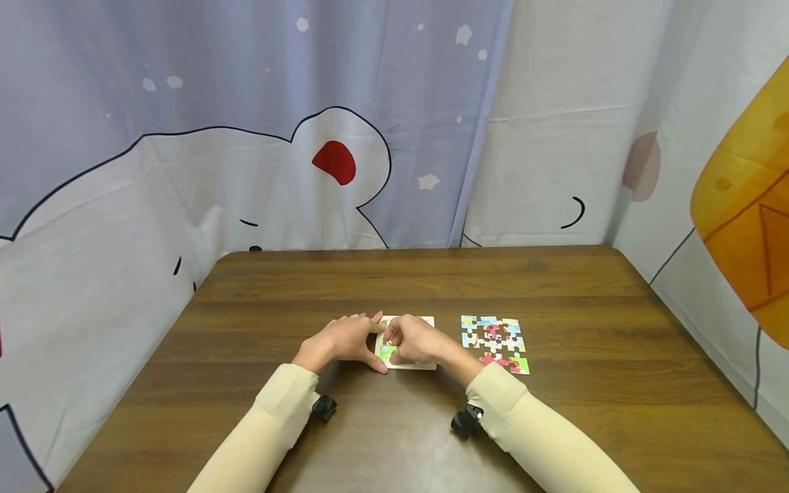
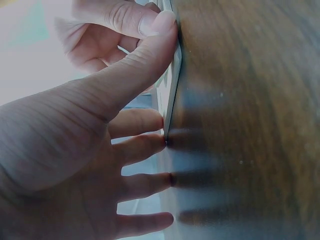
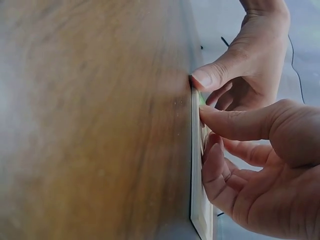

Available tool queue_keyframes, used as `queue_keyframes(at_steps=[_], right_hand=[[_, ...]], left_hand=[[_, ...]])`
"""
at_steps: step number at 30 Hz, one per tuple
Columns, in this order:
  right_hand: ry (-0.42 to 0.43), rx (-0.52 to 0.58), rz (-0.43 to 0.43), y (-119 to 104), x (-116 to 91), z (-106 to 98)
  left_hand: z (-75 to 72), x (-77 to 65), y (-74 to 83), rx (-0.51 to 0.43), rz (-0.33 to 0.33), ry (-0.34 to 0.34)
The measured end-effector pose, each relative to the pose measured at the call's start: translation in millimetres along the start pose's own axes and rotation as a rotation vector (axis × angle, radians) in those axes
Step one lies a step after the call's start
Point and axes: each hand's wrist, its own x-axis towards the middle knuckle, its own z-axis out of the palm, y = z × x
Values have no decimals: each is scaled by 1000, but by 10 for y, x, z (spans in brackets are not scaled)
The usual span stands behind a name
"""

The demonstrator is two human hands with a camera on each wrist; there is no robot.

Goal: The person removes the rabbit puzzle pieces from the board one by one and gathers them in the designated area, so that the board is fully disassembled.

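A shallow, pale-rimmed puzzle tray (image 1: 425,367) lies flat on the table, with a green printed area showing inside its left part. My left hand (image 1: 350,337) holds it at the left side, thumb by the near corner and spread fingertips by the far corner. Over the tray, my right hand (image 1: 414,340) is bent down with curled fingers, thumb and fingertips around a small puzzle piece (image 1: 390,343) that is mostly hidden. In the right wrist view, the right thumb (image 3: 235,122) and fingertips touch the tray's inside. Most of the tray's picture is covered by the right hand.
Several loose jigsaw pieces (image 1: 493,344), blue, white, pink and green, lie in loose rows right of the tray. The brown wooden table (image 1: 579,308) reaches back to a printed curtain (image 1: 246,185). Small black cameras are strapped under both wrists.
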Motion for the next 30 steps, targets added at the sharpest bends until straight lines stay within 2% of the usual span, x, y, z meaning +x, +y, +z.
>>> queue_keyframes(at_steps=[7, 15, 19, 26, 30], right_hand=[[-2, -30, -22, -14, -6, 5], [52, -97, -67, -44, -21, 29], [55, -72, -77, -35, -19, 31], [64, 67, -81, -4, -53, -10], [70, 86, -78, 18, -77, -60]], left_hand=[[11, -7, -10, 13, -1, -6], [14, -5, -10, 19, -6, -1], [19, -8, -6, 16, -6, -3], [17, -1, -4, 17, -4, -2], [5, 1, 0, 11, -4, -6]])
